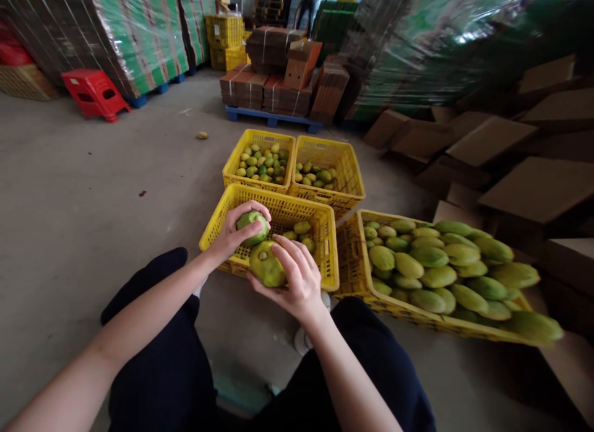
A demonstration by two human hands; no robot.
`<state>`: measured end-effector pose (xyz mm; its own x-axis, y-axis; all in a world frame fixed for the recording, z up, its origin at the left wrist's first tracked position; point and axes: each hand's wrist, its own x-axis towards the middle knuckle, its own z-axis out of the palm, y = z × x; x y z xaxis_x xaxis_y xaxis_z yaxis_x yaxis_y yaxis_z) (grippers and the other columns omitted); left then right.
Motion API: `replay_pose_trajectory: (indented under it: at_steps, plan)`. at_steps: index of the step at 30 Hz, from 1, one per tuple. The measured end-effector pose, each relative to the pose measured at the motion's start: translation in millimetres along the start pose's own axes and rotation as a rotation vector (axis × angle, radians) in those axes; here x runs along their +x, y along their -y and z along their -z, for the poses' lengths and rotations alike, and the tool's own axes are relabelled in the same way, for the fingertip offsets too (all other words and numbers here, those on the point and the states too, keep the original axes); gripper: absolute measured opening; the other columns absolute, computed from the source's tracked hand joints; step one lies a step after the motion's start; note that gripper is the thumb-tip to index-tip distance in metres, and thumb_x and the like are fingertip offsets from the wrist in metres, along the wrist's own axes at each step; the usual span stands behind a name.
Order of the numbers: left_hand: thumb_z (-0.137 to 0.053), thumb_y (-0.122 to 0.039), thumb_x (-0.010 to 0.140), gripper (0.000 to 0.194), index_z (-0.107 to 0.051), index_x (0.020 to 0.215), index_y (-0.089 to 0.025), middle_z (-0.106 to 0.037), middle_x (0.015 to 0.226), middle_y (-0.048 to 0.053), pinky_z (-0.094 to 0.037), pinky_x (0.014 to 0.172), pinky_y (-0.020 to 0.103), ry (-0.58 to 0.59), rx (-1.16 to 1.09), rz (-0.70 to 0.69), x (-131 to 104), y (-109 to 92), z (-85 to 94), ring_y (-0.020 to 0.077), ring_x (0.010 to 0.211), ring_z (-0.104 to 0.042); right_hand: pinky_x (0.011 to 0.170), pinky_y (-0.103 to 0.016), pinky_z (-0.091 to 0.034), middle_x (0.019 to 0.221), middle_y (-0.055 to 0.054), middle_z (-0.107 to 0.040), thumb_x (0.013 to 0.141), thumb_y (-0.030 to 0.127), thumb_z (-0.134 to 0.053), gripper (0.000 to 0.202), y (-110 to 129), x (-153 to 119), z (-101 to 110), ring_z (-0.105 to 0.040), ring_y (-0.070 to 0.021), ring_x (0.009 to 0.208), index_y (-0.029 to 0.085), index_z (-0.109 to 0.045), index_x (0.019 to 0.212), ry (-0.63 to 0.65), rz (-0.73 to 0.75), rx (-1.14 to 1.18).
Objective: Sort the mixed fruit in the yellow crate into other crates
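Note:
My left hand (pixel 232 232) is wrapped around a green papaya (pixel 252 231), thumb across its near side. A yellower papaya (pixel 266 265) sits in my right hand (pixel 299 276), its stem end turned toward me. The two fruits are close together, above the near side of a yellow plastic crate (pixel 331 249). Several papayas (pixel 302 228) lie on the bottom of that crate, partly hidden behind my hands.
Two more yellow crates (pixel 294 156) with papayas stand just beyond. At right, a crate (pixel 399 305) is heaped with large papayas (pixel 429 257). Loose cardboard boxes (pixel 492 141) lie behind it. A blue pallet (pixel 273 118) carries flattened cartons, and a red stool (pixel 95 93) stands far left.

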<state>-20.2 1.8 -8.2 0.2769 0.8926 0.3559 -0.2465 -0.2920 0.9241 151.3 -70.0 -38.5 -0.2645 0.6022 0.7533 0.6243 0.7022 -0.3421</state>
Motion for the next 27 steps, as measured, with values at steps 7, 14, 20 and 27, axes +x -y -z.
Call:
replay_pose_trajectory:
  at_steps: [7, 14, 20, 27]
  plan:
    - [-0.076, -0.044, 0.081, 0.025, -0.063, 0.086, -0.024, -0.057, 0.088, 0.0, -0.046, 0.082, 0.027, -0.153, -0.215, 0.108, -3, 13, -9.5, 0.0163, 0.084, -0.054, 0.084, -0.054, -0.062, 0.122, -0.015, -0.073, 0.074, 0.041, -0.086, 0.075, 2, 2, 0, -0.073, -0.0344, 0.102, 0.029, -0.048, 0.139, -0.082, 0.054, -0.012]
    - [-0.071, -0.047, 0.082, 0.029, -0.059, 0.079, -0.022, -0.063, 0.072, 0.0, -0.055, 0.072, 0.03, -0.482, -0.526, 0.65, 15, 28, -9.3, 0.0179, 0.073, -0.065, 0.092, -0.048, -0.061, 0.121, -0.009, -0.07, 0.069, 0.043, -0.087, 0.065, 7, 13, -10, -0.071, -0.0283, 0.107, 0.028, -0.054, 0.122, -0.213, -0.538, 0.416]
    - [-0.058, -0.055, 0.089, 0.037, -0.066, 0.084, -0.019, -0.071, 0.074, 0.008, -0.059, 0.069, 0.038, -0.413, -0.739, 0.81, 18, 42, -5.6, 0.0277, 0.081, -0.073, 0.087, -0.044, -0.062, 0.109, -0.005, -0.074, 0.073, 0.05, -0.077, 0.047, -6, 33, -15, -0.072, -0.027, 0.103, 0.026, -0.063, 0.111, -0.387, -1.044, 1.012]
    - [-0.064, -0.038, 0.087, 0.023, -0.067, 0.083, -0.015, -0.07, 0.068, 0.007, -0.057, 0.061, 0.028, -0.501, -0.832, 0.922, 16, 22, -12.2, 0.0172, 0.062, -0.068, 0.078, -0.048, -0.064, 0.092, -0.004, -0.076, 0.074, 0.063, -0.074, 0.044, -20, 29, -8, -0.076, -0.0295, 0.089, 0.027, -0.062, 0.098, -0.38, -1.277, 1.38]
